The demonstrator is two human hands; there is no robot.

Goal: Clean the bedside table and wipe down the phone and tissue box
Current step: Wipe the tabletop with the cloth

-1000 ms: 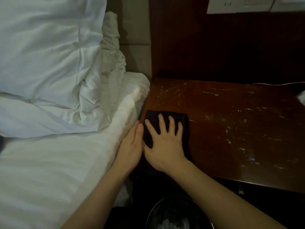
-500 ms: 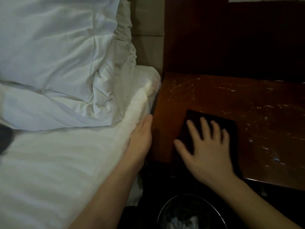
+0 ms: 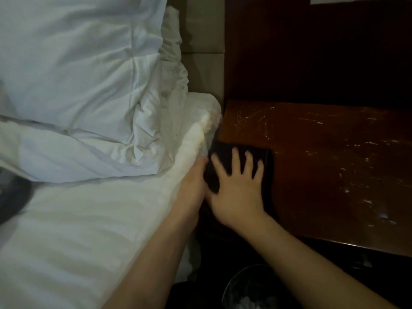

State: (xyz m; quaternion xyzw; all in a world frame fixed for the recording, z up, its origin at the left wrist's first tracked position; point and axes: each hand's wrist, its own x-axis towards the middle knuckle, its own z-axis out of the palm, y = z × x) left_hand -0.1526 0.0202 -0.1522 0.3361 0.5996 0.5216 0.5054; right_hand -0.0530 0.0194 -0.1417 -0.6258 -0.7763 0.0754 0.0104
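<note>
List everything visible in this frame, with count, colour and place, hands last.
bedside table: one, dark reddish wood, right, top streaked with pale smears
cloth: one, dark, at table's left edge under the right hand
pillows: white, piled upper left; count unclear
bed sheet: one, white, lower left
waste bin: one, dark, bottom centre, white scraps inside
left hand: against the mattress edge beside the table
right hand: fingers spread, pressing the cloth
</note>
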